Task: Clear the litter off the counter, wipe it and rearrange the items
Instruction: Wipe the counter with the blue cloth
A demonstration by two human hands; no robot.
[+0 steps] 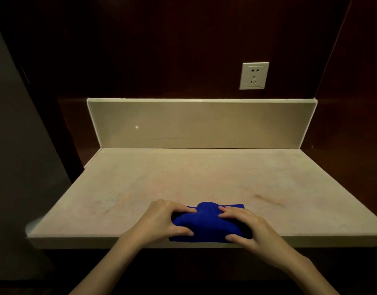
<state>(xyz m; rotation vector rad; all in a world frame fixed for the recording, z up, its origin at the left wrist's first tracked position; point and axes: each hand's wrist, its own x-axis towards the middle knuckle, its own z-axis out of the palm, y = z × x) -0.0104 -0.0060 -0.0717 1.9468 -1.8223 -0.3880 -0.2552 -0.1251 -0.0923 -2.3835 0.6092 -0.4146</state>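
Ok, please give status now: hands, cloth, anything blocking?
Left hand and right hand both grip blue cloth. Cloth bunched at counter front edge. Nothing in the way.

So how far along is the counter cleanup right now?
No litter shows on the counter, so clearing looks done. Wiping is in hand: left hand and right hand both grip the bunched blue cloth at the front edge. A faint brownish streak remains to the right. Rearranging is left; no items are in view.
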